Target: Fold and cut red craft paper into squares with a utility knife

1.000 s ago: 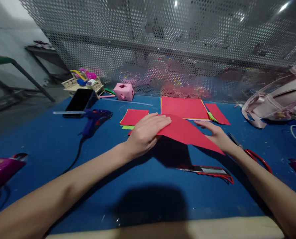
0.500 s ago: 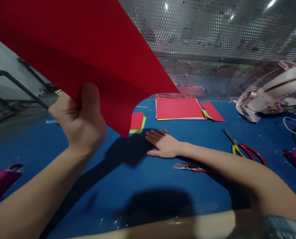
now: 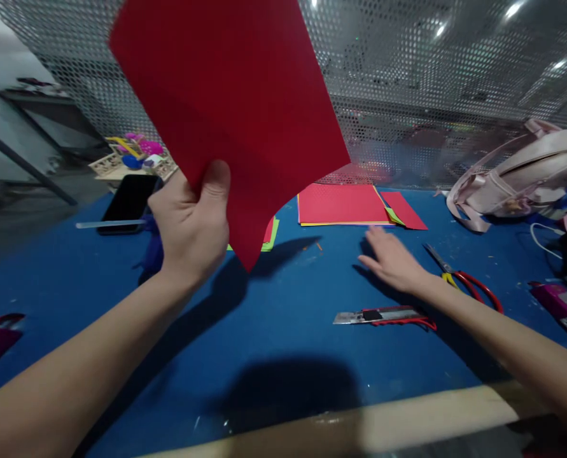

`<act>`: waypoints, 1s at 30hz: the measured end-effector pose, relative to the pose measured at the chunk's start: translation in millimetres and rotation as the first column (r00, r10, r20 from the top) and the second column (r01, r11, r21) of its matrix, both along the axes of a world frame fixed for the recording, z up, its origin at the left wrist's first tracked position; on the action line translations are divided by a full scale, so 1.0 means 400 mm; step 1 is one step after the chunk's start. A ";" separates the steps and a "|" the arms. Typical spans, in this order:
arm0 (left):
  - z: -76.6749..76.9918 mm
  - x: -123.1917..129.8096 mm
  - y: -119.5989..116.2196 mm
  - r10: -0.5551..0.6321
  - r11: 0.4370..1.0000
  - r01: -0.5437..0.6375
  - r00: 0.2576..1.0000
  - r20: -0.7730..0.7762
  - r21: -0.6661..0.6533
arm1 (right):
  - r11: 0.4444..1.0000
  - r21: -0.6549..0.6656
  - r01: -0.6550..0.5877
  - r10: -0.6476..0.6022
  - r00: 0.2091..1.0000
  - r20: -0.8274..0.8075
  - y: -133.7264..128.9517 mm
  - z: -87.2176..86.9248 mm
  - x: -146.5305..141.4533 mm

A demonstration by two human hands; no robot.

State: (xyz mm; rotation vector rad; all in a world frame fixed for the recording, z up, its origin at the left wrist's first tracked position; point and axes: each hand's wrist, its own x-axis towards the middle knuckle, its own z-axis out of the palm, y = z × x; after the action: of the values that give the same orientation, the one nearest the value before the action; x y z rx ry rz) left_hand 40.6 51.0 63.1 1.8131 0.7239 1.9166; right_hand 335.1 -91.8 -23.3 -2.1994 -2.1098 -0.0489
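Note:
A large sheet of red paper (image 3: pixel 245 95) is raised off the table, pinched at its lower left by my left hand (image 3: pixel 192 229), thumb in front. The sheet's lower corner hangs over a small stack of red and green paper pieces (image 3: pixel 272 236), partly hiding it. My right hand (image 3: pixel 392 257) holds nothing, fingers stretched out and thumb apart, just above the blue table (image 3: pixel 287 331). Below it lies a utility knife (image 3: pixel 383 315) with its blade out, pointing left. To its right rest scissors (image 3: pixel 450 272) with red and yellow handles.
Behind my right hand lie a stack of coloured paper sheets (image 3: pixel 343 205) and a red strip (image 3: pixel 404 210). A pink backpack (image 3: pixel 526 172) stands far right. At left are a phone (image 3: pixel 129 200) and a wooden holder (image 3: pixel 116 168). A perforated metal panel (image 3: pixel 407 76) closes the back.
The red sheet has turned more upright and shifted right with my left hand, uncovering the phone and wooden holder. My right hand has moved right, away from the small stack.

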 end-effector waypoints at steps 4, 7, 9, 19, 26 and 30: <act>-0.006 0.005 -0.028 0.029 0.999 -0.029 0.999 -0.022 0.037 | 0.964 -0.105 -0.244 0.234 0.967 -0.103 0.107 -0.027 -0.085; -0.007 0.002 -0.040 0.093 0.992 -0.086 0.993 -0.074 0.095 | 0.993 -0.072 -0.098 0.091 0.992 -0.090 0.122 -0.051 -0.018; -0.009 0.000 -0.042 0.079 0.992 -0.071 0.994 -0.074 0.100 | 0.997 -0.035 0.071 -0.074 0.995 -0.071 0.087 -0.056 0.060; -0.012 0.001 -0.006 0.012 0.995 -0.010 1.000 -0.020 0.098 | 0.994 0.096 0.050 -0.047 0.998 -0.033 0.076 0.011 -0.002; 0.010 -0.022 0.009 0.034 0.985 -0.031 0.999 -0.013 0.172 | 0.922 -0.043 -0.385 0.382 0.922 -0.069 0.336 0.002 -0.294; 0.019 -0.026 0.015 -0.047 0.977 0.036 0.998 0.050 0.209 | 0.952 -0.113 -0.285 0.281 0.959 -0.048 0.280 -0.023 -0.221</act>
State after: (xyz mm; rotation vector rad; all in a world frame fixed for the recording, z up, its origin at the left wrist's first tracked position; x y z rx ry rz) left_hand 30.3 56.9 70.5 1.8716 0.4780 2.0716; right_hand 246.5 20.0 -32.4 -1.9157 -2.4450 0.1347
